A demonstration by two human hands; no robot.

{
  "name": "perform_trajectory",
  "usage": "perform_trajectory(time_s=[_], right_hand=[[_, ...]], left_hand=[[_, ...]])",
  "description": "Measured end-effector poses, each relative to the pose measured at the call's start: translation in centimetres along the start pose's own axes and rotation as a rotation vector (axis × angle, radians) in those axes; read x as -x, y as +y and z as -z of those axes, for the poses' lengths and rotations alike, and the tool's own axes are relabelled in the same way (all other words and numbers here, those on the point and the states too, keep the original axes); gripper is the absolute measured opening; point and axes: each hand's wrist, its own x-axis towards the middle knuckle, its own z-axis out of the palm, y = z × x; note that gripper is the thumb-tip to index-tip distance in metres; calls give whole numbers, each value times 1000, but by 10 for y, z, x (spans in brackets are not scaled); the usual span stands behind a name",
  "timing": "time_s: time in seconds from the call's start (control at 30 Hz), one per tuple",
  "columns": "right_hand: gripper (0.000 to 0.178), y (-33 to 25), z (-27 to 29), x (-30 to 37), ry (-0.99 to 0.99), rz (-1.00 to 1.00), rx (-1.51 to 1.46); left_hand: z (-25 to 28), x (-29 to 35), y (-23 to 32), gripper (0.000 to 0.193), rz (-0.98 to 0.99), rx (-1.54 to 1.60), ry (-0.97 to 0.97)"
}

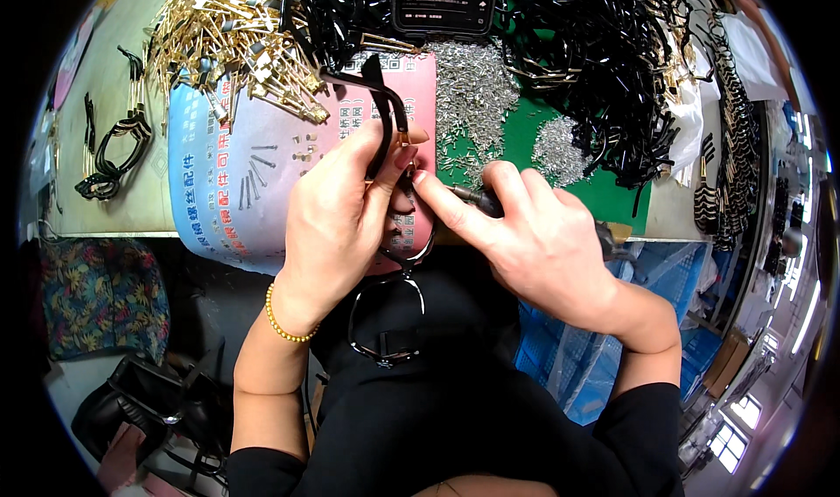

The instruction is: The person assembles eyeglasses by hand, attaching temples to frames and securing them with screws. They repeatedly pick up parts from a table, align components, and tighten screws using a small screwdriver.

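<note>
Now black frame (385, 129) pinched between left fingers (385, 160).

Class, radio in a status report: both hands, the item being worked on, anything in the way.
Left hand grips black eyeglass frame at its hinge. Right hand holds dark screwdriver, tip at the hinge. Loose small screws and gold hinge parts piled behind; nothing between the hands.

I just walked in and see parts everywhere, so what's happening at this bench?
A person holds a black eyeglass frame up in the left hand, pinching it near the hinge, while the right hand presses a dark screwdriver-like tool against that spot. On the bench lie gold temple arms, small silver screws, more black frames and a phone.
</note>
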Motion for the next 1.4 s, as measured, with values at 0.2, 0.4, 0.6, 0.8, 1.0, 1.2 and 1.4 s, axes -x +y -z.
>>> perform_trajectory(time_s=[0.2,0.4,0.6,0.8,1.0,1.2,1.4], right_hand=[[49,16,-3,-12,12,36,9],[48,10,11,-17,-92,-98,-159],[38,19,38,4,-200,-257,-277],[56,13,32,25,-316,-216,-252],[58,13,29,27,-306,-233,-248],[62,10,25,26,-263,-262,-234],[70,6,26,21,-282,-254,-172]], left_hand=[[-2,1,-10,16,-62,-92,0],[-7,-2,-9,14,-47,-38,32],[1,-55,-10,22,-105,114,330],[17,-21,-16,39,-255,250,485],[22,25,-12,31,-133,293,536],[48,49,-32,17,-217,-737,268],[55,81,-30,25,-734,-541,207]])
